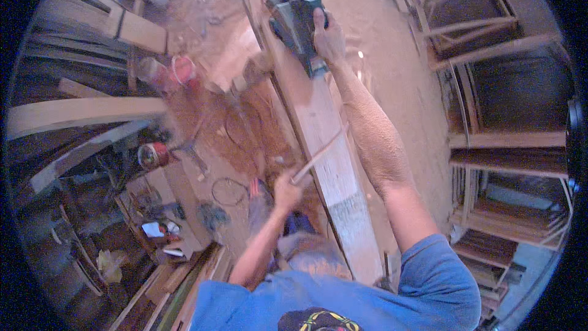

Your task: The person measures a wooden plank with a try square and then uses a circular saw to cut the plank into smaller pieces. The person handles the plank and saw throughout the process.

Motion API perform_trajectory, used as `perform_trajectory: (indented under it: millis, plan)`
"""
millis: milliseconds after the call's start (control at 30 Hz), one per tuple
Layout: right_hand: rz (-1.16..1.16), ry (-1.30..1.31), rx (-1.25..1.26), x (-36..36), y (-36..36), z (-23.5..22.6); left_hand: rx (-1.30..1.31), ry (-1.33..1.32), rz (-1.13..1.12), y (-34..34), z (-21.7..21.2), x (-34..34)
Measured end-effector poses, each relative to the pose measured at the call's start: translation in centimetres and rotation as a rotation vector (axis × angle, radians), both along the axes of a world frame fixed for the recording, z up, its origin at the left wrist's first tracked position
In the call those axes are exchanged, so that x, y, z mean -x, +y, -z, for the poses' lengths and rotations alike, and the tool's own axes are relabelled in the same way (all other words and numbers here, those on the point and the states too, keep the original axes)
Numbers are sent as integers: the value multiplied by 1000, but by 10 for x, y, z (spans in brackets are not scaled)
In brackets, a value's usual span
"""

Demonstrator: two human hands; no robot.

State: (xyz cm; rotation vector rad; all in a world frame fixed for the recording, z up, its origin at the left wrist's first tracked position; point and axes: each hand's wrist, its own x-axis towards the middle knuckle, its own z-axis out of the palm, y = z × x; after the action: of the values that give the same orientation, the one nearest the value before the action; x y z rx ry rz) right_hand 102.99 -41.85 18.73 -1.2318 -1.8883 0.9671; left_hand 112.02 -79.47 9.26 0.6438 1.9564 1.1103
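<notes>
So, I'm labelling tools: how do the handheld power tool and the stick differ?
The handheld power tool is bulky and dark; the stick is thin and pale. The right hand grips the tool, the left hand the stick. Both overlap the long board.

An apparent stick (321,157) bars passage along the board (340,187).

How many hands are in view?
2: the left hand, left of the plank, gripping a thin stick; and the right hand, farther up the picture, on the power tool. No others show.
</notes>
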Motion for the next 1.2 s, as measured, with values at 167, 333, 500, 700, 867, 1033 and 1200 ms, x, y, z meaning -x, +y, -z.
perform_trajectory:
  millis: [167,333,500,700,867,1033,1200]
  plan:
    - [-17,-159,177,-107,-103,-17,-111,-54,-251,-98,64,36]
    - [22,-121,97,-265,-244,0,132,193,-142,-159,55,34]
    - [174,-59,394,-422,-390,8,417,384,239,-171,37,-14]
    - [172,-46,195,-461,-425,22,540,32,332,-179,38,-46]
    - [200,-115,304,-431,-390,18,367,27,251,-182,27,-34]
    - [159,-35,232,-405,-368,0,286,71,213,-170,-2,-19]
    - [128,-56,206,-353,-327,-16,228,-1,9,-178,6,-7]
